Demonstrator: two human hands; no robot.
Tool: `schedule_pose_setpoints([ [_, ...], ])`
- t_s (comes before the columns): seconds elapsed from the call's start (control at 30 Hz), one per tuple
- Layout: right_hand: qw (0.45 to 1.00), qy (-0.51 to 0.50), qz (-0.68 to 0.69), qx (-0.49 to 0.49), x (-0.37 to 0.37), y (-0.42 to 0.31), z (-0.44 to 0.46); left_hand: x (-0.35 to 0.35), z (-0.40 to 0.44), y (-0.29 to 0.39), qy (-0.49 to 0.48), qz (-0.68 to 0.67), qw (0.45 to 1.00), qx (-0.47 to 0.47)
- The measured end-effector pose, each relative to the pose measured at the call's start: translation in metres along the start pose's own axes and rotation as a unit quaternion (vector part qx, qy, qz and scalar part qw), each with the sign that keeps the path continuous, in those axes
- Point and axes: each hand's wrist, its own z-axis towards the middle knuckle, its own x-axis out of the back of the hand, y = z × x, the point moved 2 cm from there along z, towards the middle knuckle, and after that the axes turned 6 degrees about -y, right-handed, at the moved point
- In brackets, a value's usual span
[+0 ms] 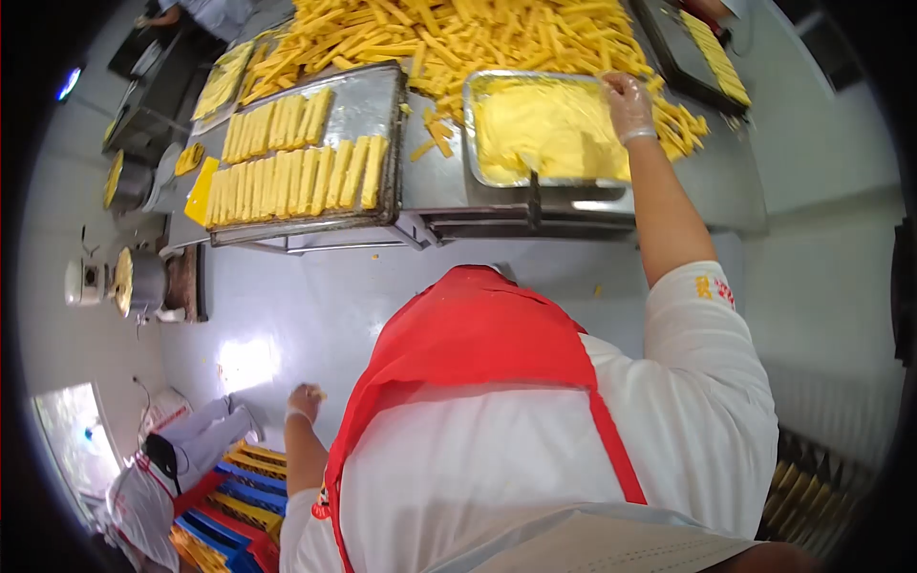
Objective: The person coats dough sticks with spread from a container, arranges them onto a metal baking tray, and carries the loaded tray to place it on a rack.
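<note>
My right hand (629, 105), in a clear glove, is at the upper right corner of a metal pan (470, 143) of pale yellow cream (544, 119). Its fingers are curled together, and what they hold, if anything, is hidden. A dark-handled tool (534, 196) leans over the pan's near edge. My left hand (306, 402), also gloved, hangs low beside the red apron, its fingers closed; what they hold is too small to name. On the left, a baking tray (368, 91) carries two rows of cream-coated sticks (296, 181).
A large pile of yellow sticks (458, 38) covers the table's back. Another dark tray (669, 57) lies at the right. Yellow scraper (199, 191) beside the left tray. Pots (143, 282) stand at the left; a person (143, 497) is near stacked crates (244, 501).
</note>
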Motion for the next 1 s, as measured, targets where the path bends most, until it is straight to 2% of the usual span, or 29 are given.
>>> schedule_pose_setpoints([
  [0.07, 0.998, 0.006, -0.051, -0.022, -0.022, 0.011, 0.055, -0.029, -0.049, -0.005, 0.007, 0.028, 0.998, 0.054],
  [0.1, 0.999, -0.01, -0.04, -0.014, -0.034, 0.014, 0.079, -0.073, -0.065, -0.034, 0.011, 0.036, 0.998, 0.056],
  [0.13, 0.981, -0.039, -0.186, -0.025, -0.044, 0.017, 0.101, -0.111, -0.075, -0.053, 0.012, 0.044, 0.997, 0.059],
  [0.17, 0.941, -0.065, -0.33, -0.03, -0.057, 0.015, 0.119, -0.112, -0.097, -0.039, 0.01, 0.032, 0.996, 0.078],
  [0.23, 0.904, -0.101, -0.409, -0.078, -0.076, 0.006, 0.136, -0.128, -0.139, -0.004, -0.197, 0.175, 0.964, 0.034],
  [0.27, 0.89, -0.111, -0.432, -0.093, -0.086, 0.015, 0.145, -0.143, -0.146, 0.002, -0.193, 0.155, 0.968, 0.048],
  [0.33, 0.867, -0.123, -0.466, -0.126, -0.1, 0.031, 0.162, -0.172, -0.152, 0.005, -0.254, 0.181, 0.95, 0.011],
  [0.37, 0.856, -0.13, -0.478, -0.149, -0.105, 0.037, 0.167, -0.193, -0.153, -0.005, -0.194, 0.178, 0.965, -0.006],
  [0.4, 0.853, -0.129, -0.479, -0.162, -0.111, 0.049, 0.179, -0.19, -0.154, 0.005, -0.201, 0.142, 0.965, 0.092],
  [0.43, 0.848, -0.128, -0.482, -0.179, -0.118, 0.055, 0.186, -0.169, -0.16, 0.026, -0.212, 0.085, 0.965, 0.128],
  [0.47, 0.852, -0.13, -0.476, -0.176, -0.123, 0.034, 0.187, -0.121, -0.172, 0.063, -0.225, 0.03, 0.961, 0.158],
  [0.5, 0.865, -0.123, -0.456, -0.17, -0.121, -0.001, 0.183, -0.123, -0.171, 0.057, -0.225, 0.03, 0.96, 0.162],
  [0.53, 0.874, -0.117, -0.441, -0.167, -0.12, -0.025, 0.175, -0.125, -0.167, 0.058, -0.223, 0.083, 0.965, 0.114],
  [0.6, 0.922, -0.105, -0.35, -0.124, -0.147, -0.036, 0.18, -0.148, -0.157, 0.046, -0.217, 0.185, 0.957, 0.052],
  [0.63, 0.93, -0.058, -0.349, 0.1, -0.169, -0.022, 0.176, -0.182, -0.142, 0.024, -0.213, 0.242, 0.946, 0.036],
  [0.67, 0.9, -0.147, -0.392, 0.121, -0.178, -0.067, 0.161, -0.188, -0.138, 0.018, -0.153, 0.249, 0.956, 0.024],
  [0.7, 0.918, -0.173, -0.332, 0.128, -0.208, -0.052, 0.154, -0.167, -0.142, 0.026, -0.12, 0.196, 0.973, -0.02],
  [0.73, 0.896, -0.214, -0.327, 0.214, -0.221, -0.059, 0.134, -0.165, -0.138, 0.028, -0.127, 0.197, 0.972, -0.025],
  [0.77, 0.865, -0.251, -0.316, 0.299, -0.233, -0.073, 0.114, -0.162, -0.133, 0.027, -0.083, 0.085, 0.992, 0.033],
  [0.83, 0.823, -0.334, -0.378, 0.262, -0.249, -0.103, 0.086, -0.151, -0.124, 0.031, -0.006, -0.132, 0.979, 0.153],
  [1.0, 0.833, -0.338, -0.376, 0.225, -0.265, -0.121, 0.058, -0.142, -0.122, 0.029, 0.007, -0.141, 0.981, 0.133],
])
